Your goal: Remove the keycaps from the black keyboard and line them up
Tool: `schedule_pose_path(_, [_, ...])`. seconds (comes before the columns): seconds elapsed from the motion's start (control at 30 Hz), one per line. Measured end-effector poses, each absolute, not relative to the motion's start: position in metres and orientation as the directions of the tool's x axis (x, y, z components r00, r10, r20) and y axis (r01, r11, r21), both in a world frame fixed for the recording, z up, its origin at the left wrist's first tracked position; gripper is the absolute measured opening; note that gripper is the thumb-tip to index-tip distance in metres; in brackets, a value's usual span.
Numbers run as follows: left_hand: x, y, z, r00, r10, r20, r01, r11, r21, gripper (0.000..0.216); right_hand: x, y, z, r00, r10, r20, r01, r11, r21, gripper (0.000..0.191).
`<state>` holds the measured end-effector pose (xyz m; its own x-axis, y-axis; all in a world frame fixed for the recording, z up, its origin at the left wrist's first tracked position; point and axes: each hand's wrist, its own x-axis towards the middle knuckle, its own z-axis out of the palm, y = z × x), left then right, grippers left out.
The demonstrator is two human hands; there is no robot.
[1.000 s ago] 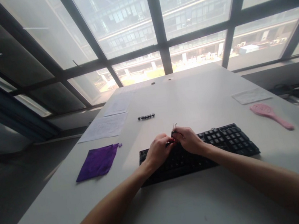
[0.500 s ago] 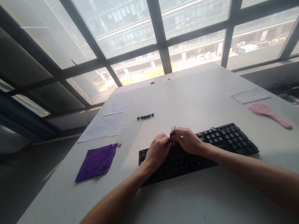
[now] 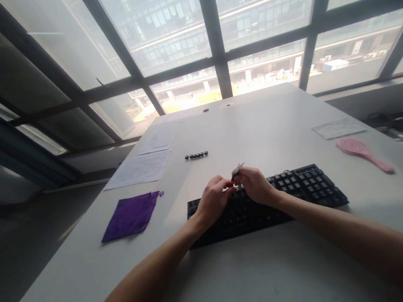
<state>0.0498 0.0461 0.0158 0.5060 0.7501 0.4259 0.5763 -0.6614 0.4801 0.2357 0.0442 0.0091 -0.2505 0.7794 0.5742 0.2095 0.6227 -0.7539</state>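
A black keyboard point(image 3: 300, 188) lies in front of me, partly hidden under my hands and forearms. My right hand point(image 3: 256, 183) is closed on a small tool that looks like a keycap puller point(image 3: 237, 169), its thin metallic prongs pointing up. Close beside it, my left hand point(image 3: 214, 195) pinches a small dark piece, apparently a keycap point(image 3: 230, 186), mostly covered by the fingers. Both hands hover over the keyboard's upper middle, fingertips nearly touching. Beyond them, several black keycaps point(image 3: 196, 156) sit in a short row on the white table point(image 3: 259, 126).
To the left lie a purple drawstring pouch point(image 3: 131, 216) and white paper sheets point(image 3: 138, 169). On the right are a pink hairbrush point(image 3: 364, 154) and a flat whitish packet point(image 3: 339, 128). Large windows point(image 3: 254, 3) rise behind the table.
The puller in my right hand has tilted, its prongs swinging to the right. My fingertips have parted slightly, and the small dark piece shows in my left fingers.
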Motion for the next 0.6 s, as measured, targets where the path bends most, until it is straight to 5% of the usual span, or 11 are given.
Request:
schedule_pose_path(0.3, [0.0511,0.049,0.0225,0.494,0.721,0.486,0.487,-0.692,0.533,0.008,0.233,0.0438,0.0123,-0.204,0.8,0.564,0.234,0.599,-0.765,0.021])
schedule_pose_path(0.6, [0.0497,0.0485,0.0143,0.458,0.668,0.587,0.525,-0.736,0.428,0.041,0.2304,0.0452,0.0097,-0.123,0.894,0.431,0.308,0.447,-0.84,0.02])
